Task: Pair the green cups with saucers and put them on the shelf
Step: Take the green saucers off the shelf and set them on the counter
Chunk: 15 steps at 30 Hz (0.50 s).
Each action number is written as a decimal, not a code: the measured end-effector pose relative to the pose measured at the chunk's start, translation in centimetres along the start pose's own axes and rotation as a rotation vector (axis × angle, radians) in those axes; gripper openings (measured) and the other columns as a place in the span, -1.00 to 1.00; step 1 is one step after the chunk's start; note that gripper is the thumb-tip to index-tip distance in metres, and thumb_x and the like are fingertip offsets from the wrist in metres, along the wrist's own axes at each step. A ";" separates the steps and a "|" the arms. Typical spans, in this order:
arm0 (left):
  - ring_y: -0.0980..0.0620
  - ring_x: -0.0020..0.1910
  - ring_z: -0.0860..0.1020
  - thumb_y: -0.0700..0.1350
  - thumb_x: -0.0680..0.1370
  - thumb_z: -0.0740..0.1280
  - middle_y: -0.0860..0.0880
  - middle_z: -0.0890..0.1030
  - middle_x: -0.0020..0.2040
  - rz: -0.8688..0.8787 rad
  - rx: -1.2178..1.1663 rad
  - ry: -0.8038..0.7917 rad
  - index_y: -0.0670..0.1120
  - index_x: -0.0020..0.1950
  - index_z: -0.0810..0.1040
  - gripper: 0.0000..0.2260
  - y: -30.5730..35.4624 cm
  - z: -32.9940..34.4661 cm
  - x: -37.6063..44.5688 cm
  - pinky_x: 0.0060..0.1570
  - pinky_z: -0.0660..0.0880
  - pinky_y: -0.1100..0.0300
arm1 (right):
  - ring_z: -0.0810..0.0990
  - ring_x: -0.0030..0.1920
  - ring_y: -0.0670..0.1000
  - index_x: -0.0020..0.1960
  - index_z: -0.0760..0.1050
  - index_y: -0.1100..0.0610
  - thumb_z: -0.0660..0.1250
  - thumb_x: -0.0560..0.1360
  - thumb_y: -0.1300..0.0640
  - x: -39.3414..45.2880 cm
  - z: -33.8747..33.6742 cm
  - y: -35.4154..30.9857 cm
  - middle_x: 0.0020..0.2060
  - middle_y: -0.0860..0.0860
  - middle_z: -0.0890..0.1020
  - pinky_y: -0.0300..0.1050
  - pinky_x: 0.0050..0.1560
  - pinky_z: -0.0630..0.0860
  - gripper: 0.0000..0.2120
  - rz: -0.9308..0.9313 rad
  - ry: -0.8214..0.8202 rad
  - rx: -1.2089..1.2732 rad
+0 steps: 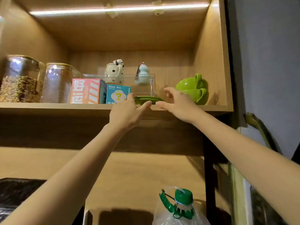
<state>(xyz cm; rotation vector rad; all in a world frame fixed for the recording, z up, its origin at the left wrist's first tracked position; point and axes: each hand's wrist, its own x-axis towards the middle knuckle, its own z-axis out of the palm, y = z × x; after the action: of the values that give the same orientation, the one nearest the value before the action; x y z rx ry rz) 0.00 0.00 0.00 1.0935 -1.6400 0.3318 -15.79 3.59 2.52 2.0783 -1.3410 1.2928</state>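
Observation:
Two green cups [193, 88] sit stacked, one nested in the other, at the right end of the wooden shelf [56, 106]. Green saucers [148, 99] lie stacked flat on the shelf between my hands. My left hand [128, 111] touches the saucers' left rim, thumb and index finger spread around it. Just right of the saucers, my right hand [176, 103] has its fingers apart and partly covers the lower cup. Whether either hand grips anything is unclear.
Two glass jars [21, 78] stand at the shelf's left, then a pink box [86, 91] and a blue "Blind Box" carton [117, 93]. A clear bin [142, 85] and two ceramic figures stand behind. A green-capped plastic bottle [181, 207] is below.

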 end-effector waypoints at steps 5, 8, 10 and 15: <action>-0.23 0.23 0.43 0.33 0.46 0.03 -0.24 0.47 0.26 -0.007 0.135 0.095 -0.14 0.33 0.29 -0.34 -0.8 1.6 1.7 0.16 0.40 -0.09 | 0.42 0.29 0.09 0.41 0.25 0.14 0.22 0.48 -0.19 2.4 1.1 0.8 0.33 0.12 0.44 -0.06 0.20 0.40 -0.38 0.010 -0.070 -0.071; -0.22 0.13 0.48 0.36 0.45 -0.01 -0.23 0.53 0.14 -0.029 0.142 0.123 -0.16 0.17 0.38 -0.35 -1.2 1.9 2.7 0.11 0.42 -0.08 | 0.48 0.21 0.12 0.36 0.29 0.17 0.19 0.46 -0.26 3.7 1.4 1.0 0.27 0.14 0.49 -0.01 0.13 0.44 -0.36 0.064 -0.100 -0.139; -0.21 0.09 0.49 0.37 0.44 -0.03 -0.23 0.55 0.08 -0.024 0.145 0.121 -0.16 0.06 0.42 -0.37 -1.4 2.1 3.0 0.15 0.41 -0.10 | 0.50 0.14 0.12 0.30 0.35 0.18 0.16 0.47 -0.27 4.2 1.4 1.0 0.22 0.13 0.53 -0.04 0.04 0.43 -0.38 0.088 -0.134 -0.181; -0.23 0.09 0.48 0.37 0.44 -0.06 -0.23 0.55 0.04 -0.023 0.148 0.074 -0.13 -0.06 0.37 -0.42 -1.4 2.0 3.1 0.19 0.37 -0.10 | 0.48 0.13 0.12 0.10 0.48 0.10 0.03 0.50 -0.29 4.5 1.8 0.8 0.19 0.11 0.54 0.00 0.13 0.37 -0.48 0.119 -0.248 -0.228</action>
<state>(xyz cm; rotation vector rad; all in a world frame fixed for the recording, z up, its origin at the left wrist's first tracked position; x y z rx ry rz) -0.12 -3.67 1.52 1.1959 -1.5552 0.4797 -14.93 -0.48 5.15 2.0746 -1.6546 0.8960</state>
